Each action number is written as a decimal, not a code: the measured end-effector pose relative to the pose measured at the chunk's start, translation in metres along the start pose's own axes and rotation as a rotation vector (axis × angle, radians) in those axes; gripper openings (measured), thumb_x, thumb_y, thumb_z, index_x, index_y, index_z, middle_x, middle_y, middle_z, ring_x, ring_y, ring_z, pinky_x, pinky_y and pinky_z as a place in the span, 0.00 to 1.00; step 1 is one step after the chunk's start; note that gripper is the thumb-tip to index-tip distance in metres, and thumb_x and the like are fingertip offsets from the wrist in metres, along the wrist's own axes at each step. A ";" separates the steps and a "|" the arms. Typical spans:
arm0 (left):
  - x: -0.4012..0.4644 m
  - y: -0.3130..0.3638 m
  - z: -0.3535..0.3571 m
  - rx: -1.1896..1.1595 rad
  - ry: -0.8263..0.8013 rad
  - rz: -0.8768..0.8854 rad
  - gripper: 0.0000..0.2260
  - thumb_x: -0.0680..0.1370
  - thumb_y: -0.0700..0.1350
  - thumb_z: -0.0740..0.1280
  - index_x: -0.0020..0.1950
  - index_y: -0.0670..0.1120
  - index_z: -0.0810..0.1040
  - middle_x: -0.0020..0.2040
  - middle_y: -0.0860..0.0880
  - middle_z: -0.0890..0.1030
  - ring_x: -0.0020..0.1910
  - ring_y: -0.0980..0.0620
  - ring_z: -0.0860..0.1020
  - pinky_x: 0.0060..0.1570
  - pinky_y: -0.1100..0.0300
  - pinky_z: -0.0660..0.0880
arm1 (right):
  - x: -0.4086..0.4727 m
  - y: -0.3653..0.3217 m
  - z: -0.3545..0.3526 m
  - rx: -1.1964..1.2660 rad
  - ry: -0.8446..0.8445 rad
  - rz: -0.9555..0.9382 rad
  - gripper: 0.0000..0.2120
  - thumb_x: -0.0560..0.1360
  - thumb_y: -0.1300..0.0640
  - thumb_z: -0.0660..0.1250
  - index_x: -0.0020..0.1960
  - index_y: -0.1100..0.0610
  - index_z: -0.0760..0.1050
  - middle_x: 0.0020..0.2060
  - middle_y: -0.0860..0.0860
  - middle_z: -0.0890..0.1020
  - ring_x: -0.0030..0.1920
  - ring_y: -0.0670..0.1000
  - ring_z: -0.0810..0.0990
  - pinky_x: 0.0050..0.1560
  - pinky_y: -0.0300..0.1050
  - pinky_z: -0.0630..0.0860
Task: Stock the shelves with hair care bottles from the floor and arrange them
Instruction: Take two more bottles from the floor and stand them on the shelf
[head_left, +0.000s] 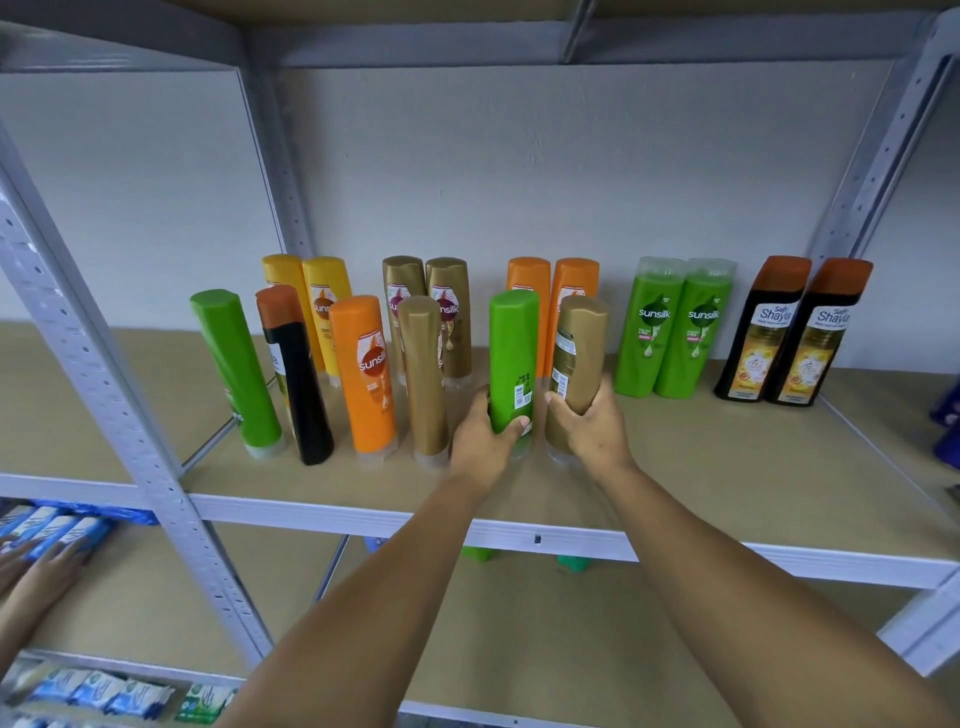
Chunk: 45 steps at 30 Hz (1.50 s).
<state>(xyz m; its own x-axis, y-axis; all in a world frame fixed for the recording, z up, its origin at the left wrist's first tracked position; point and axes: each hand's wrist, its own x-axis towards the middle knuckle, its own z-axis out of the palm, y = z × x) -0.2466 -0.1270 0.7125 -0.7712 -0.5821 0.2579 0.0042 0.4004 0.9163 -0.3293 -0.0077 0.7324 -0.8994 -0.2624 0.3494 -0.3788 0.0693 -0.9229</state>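
My left hand (485, 439) grips a green bottle (513, 358) near its base, and the bottle stands on the brown shelf board (727, 467). My right hand (589, 428) grips a gold bottle (579, 358) just to its right, also standing on the board. Both bottles show their back labels. To the left in the front row stand a gold bottle (426, 379), an orange bottle (363, 374), a black bottle with an orange cap (296, 374) and a green bottle (236, 364). Pairs of yellow, gold and orange bottles stand behind.
Two green Sunsilk bottles (670, 327) and two black Shayla bottles (795, 332) stand at the right back. A grey perforated upright (104, 374) crosses the left. Another person's hand (47, 571) touches blue packets (57, 530) on the lower left shelf. More bottle tops show below the shelf rail.
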 end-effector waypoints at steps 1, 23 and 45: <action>0.000 0.000 0.000 0.003 -0.002 -0.001 0.24 0.75 0.47 0.71 0.68 0.48 0.68 0.57 0.51 0.80 0.56 0.51 0.78 0.59 0.51 0.75 | 0.000 0.000 -0.001 -0.004 -0.004 0.000 0.19 0.71 0.55 0.74 0.57 0.50 0.70 0.49 0.49 0.81 0.49 0.48 0.80 0.48 0.40 0.73; -0.062 -0.010 -0.012 0.393 -0.065 0.118 0.29 0.78 0.49 0.63 0.76 0.46 0.57 0.74 0.44 0.65 0.73 0.44 0.61 0.71 0.49 0.61 | -0.064 0.013 -0.036 -0.518 -0.166 -0.124 0.21 0.74 0.48 0.66 0.61 0.59 0.69 0.55 0.55 0.76 0.57 0.55 0.73 0.55 0.46 0.71; -0.250 -0.044 -0.010 0.719 -0.114 -0.090 0.27 0.79 0.51 0.60 0.76 0.45 0.59 0.77 0.46 0.60 0.76 0.46 0.56 0.74 0.50 0.53 | -0.229 0.055 -0.088 -0.767 -0.491 -0.138 0.30 0.78 0.44 0.60 0.74 0.60 0.61 0.71 0.59 0.66 0.72 0.58 0.63 0.71 0.51 0.60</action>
<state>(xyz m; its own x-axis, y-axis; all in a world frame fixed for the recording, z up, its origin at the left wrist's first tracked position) -0.0473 -0.0063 0.6104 -0.8102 -0.5733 0.1220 -0.4510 0.7427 0.4950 -0.1636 0.1412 0.6156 -0.7087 -0.6825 0.1785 -0.6740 0.5802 -0.4573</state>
